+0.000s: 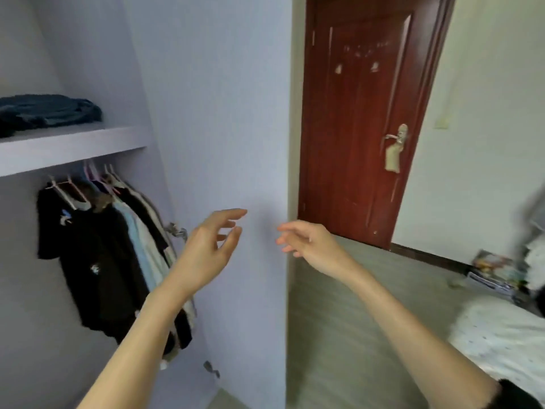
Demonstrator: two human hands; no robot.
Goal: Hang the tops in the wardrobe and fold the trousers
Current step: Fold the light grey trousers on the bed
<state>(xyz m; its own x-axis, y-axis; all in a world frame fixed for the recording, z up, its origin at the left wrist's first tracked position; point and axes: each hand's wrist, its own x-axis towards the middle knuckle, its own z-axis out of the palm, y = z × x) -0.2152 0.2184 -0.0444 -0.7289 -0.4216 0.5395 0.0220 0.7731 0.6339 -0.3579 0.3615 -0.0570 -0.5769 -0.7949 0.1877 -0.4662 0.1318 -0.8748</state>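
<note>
The wardrobe stands open at the left, its pale lilac door swung out in front of me. Several tops, mostly black with a light blue one among them, hang on hangers under the shelf. A dark blue folded garment lies on that shelf. My left hand is raised in front of the door, fingers spread, holding nothing. My right hand hovers beside it near the door's edge, also empty with loose fingers.
A red-brown room door with a metal handle stands shut behind the wardrobe door. At the lower right is a bed corner with a white dotted cover. Magazines lie on the grey floor by the wall.
</note>
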